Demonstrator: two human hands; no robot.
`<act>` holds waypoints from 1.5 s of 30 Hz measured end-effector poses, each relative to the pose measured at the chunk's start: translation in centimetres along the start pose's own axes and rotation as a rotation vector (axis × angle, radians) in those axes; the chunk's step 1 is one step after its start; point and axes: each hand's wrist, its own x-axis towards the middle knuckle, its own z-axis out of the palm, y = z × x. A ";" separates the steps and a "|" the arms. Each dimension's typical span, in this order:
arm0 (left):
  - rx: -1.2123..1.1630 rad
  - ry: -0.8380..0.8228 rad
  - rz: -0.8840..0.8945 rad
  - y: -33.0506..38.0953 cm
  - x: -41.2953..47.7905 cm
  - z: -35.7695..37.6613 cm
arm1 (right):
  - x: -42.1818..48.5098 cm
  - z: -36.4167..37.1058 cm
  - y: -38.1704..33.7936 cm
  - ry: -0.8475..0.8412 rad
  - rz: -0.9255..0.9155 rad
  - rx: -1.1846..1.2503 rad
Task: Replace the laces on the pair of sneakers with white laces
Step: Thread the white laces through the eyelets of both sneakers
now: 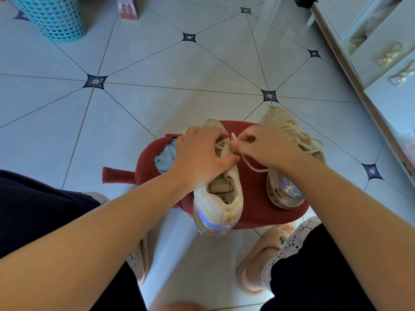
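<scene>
Two pale sneakers rest on a red cushioned stool (pixel 253 198). The near sneaker (pixel 216 203) stands upright with its heel toward me and its opening showing. My left hand (pixel 199 156) lies over its tongue, fingers pressing on the lace area. My right hand (pixel 265 145) pinches a white lace (pixel 251 166) just above the eyelets; the lace loops down over the stool. The second sneaker (pixel 285 153) lies tipped on its side to the right, partly under my right wrist, with cream laces (pixel 307 142) tangled loosely on it.
A light blue cloth (pixel 165 159) lies on the stool's left side. My feet in pink slippers (pixel 260 261) flank the stool on the tiled floor (pixel 157 70). A teal laundry basket (pixel 51 16) stands far left, white drawers (pixel 386 52) at right.
</scene>
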 end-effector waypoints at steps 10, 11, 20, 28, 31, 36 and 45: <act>-0.007 -0.020 -0.028 0.1 0.0 -0.3 | 0.6 -5.2 1.1 0.440 0.060 -0.044; -0.015 -0.021 -0.027 0.1 -0.1 -0.4 | 0.5 -5.9 1.5 0.491 0.074 -0.043; -0.126 -0.076 -0.150 -0.1 -1.1 -2.1 | -0.2 -3.4 0.2 0.166 -0.081 -0.184; -0.132 -0.107 -0.099 -0.3 -1.7 -2.3 | -0.3 0.9 -0.6 0.030 -0.169 -0.304; -0.121 -0.120 -0.092 -0.5 -1.6 -2.0 | -0.1 0.4 -0.5 0.020 -0.143 -0.288; -0.102 -0.080 -0.102 -0.7 -1.6 -1.7 | 0.3 -2.4 0.2 0.353 -0.045 -0.327; 0.014 0.042 -0.127 -0.8 -2.0 -1.8 | -0.2 -3.8 0.2 0.463 0.045 -0.422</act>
